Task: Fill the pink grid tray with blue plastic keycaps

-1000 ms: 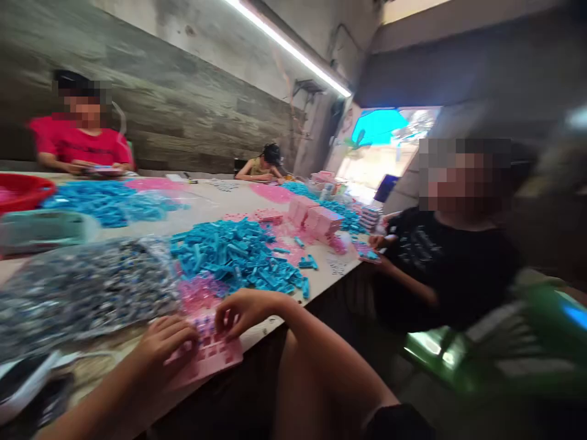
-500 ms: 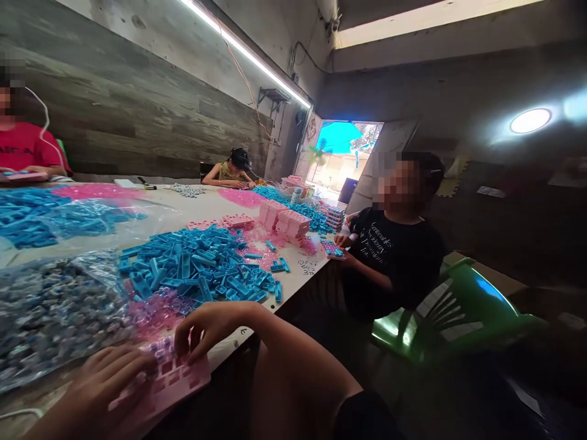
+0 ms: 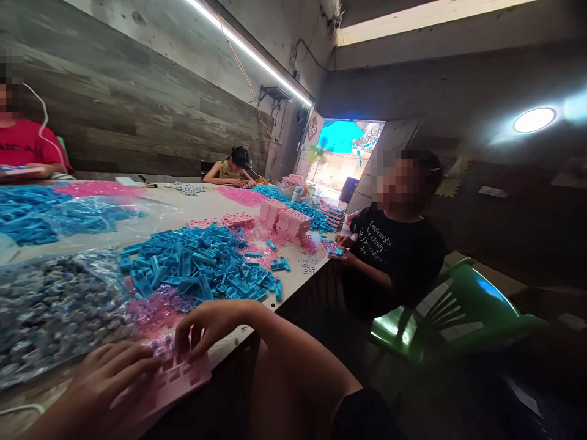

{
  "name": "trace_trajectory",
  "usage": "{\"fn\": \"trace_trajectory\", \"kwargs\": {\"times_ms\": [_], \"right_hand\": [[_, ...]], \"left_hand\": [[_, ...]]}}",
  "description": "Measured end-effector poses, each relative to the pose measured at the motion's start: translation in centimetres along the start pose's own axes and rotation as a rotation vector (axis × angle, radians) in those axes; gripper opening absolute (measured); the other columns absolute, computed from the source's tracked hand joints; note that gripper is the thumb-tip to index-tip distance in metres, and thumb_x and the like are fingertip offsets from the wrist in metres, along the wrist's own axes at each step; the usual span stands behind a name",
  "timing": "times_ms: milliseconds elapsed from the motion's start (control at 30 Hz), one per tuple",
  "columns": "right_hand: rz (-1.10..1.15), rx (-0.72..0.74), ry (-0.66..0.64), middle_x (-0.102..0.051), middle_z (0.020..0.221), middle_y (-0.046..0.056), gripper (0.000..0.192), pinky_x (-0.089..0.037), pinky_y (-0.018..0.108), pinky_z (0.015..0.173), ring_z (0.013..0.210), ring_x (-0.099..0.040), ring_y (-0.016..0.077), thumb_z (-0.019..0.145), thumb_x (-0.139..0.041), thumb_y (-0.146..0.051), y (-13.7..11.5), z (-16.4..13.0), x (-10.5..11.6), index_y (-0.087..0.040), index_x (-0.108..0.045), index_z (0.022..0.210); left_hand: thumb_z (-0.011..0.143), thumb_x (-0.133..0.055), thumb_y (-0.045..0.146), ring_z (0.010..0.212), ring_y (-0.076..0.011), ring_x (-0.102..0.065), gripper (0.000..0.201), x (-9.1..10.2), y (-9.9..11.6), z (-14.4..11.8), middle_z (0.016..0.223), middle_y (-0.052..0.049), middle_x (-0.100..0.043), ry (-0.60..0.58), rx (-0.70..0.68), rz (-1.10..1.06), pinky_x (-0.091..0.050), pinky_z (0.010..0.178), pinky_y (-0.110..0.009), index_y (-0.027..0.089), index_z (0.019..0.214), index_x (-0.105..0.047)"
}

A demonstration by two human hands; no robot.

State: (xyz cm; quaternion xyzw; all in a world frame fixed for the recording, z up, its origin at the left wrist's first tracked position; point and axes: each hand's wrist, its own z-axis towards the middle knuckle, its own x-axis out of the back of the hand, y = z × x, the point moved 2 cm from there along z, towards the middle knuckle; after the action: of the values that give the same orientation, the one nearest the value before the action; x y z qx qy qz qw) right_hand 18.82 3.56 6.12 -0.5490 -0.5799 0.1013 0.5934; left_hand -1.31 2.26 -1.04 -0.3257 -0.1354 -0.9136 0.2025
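Note:
A pink plastic tray with square slots [image 3: 177, 380] lies at the near edge of the long table [image 3: 220, 205]. My left hand [image 3: 107, 382] rests on its left part, fingers spread over it. My right hand [image 3: 211, 324] presses its fingertips on the tray's far right end. Small clear pink pieces [image 3: 158, 308] lie just beyond the tray. A heap of blue plastic parts [image 3: 202, 266] is behind them.
A clear bag of grey and blue pieces [image 3: 50, 311] lies to my left. Stacks of pink trays [image 3: 287, 221] stand farther along. A person in black [image 3: 394, 250] sits to my right by a green chair [image 3: 452, 318]. Two more people work farther off.
The camera swung to the right, then steadied. Both hands stay on the pink tray, with the fingers shifting only slightly.

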Motion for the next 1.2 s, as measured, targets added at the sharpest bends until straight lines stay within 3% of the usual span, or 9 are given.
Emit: {"fn": "trace_trajectory", "kwargs": {"times_ms": [200,433,700,800,933,1033,1200], "right_hand": [[-0.003,-0.01,-0.012,-0.059,0.079,-0.001,0.012,-0.046,0.015,0.066,0.073,-0.058,0.0081,0.077,-0.065,-0.008,-0.2,0.0,0.0,-0.01,-0.056,0.084],[-0.022,-0.03,-0.034,-0.057,0.082,0.0,0.011,-0.045,0.014,0.066,0.074,-0.057,0.0073,0.079,-0.062,-0.007,-0.6,-0.2,0.0,-0.009,-0.054,0.086],[-0.016,-0.018,-0.016,-0.058,0.081,-0.001,0.011,-0.045,0.014,0.067,0.074,-0.057,0.007,0.078,-0.063,-0.007,-0.4,-0.2,0.0,-0.01,-0.055,0.086],[-0.012,-0.006,-0.018,-0.058,0.08,-0.001,0.012,-0.046,0.014,0.066,0.073,-0.057,0.0075,0.078,-0.064,-0.007,0.0,0.1,-0.1,-0.009,-0.056,0.086],[-0.018,0.012,-0.019,-0.058,0.081,-0.001,0.011,-0.046,0.014,0.066,0.074,-0.058,0.0076,0.078,-0.063,-0.008,0.1,0.1,-0.1,-0.009,-0.056,0.086],[-0.026,0.015,-0.021,-0.058,0.082,0.0,0.011,-0.046,0.014,0.066,0.074,-0.058,0.0077,0.078,-0.063,-0.008,0.1,0.0,0.0,-0.009,-0.056,0.087],[-0.04,0.047,-0.013,-0.059,0.083,0.0,0.013,-0.046,0.014,0.067,0.075,-0.058,0.008,0.078,-0.064,-0.01,0.5,0.1,-0.1,-0.01,-0.056,0.088]], "left_hand": [[0.084,-0.042,0.017,0.079,-0.0192,-0.067,0.037,0.0,-0.2,-0.1,0.086,0.01,-0.072,-0.017,-0.029,0.063,-0.046,0.071,-0.037,0.046,0.088,-0.065],[0.083,-0.044,0.02,0.082,-0.0208,-0.065,0.033,-0.1,-0.7,-0.7,0.085,0.003,-0.073,-0.054,-0.114,0.153,-0.04,0.078,-0.035,0.039,0.087,-0.071],[0.085,-0.045,0.023,0.074,-0.0168,-0.064,0.03,0.2,-0.2,0.1,0.08,0.011,-0.071,0.064,-0.085,0.102,-0.036,0.07,-0.031,0.041,0.08,-0.068],[0.086,-0.044,0.022,0.076,-0.0159,-0.064,0.035,0.2,-0.2,0.0,0.082,0.016,-0.07,0.073,-0.028,0.057,-0.036,0.07,-0.031,0.05,0.093,-0.064],[0.088,-0.043,0.018,0.08,-0.0162,-0.065,0.057,-0.1,-0.6,-0.6,0.087,0.02,-0.069,0.038,0.006,0.059,-0.038,0.071,-0.033,0.065,0.119,-0.035],[0.09,-0.041,0.019,0.082,-0.0165,-0.065,0.058,-0.4,-1.1,-1.1,0.091,0.02,-0.069,0.025,-0.032,0.1,-0.039,0.069,-0.032,0.065,0.123,-0.027],[0.088,-0.043,0.021,0.083,-0.0153,-0.064,0.055,-0.3,-1.5,-1.2,0.092,0.019,-0.069,0.055,-0.066,0.1,-0.041,0.066,-0.03,0.061,0.125,-0.034]]}}
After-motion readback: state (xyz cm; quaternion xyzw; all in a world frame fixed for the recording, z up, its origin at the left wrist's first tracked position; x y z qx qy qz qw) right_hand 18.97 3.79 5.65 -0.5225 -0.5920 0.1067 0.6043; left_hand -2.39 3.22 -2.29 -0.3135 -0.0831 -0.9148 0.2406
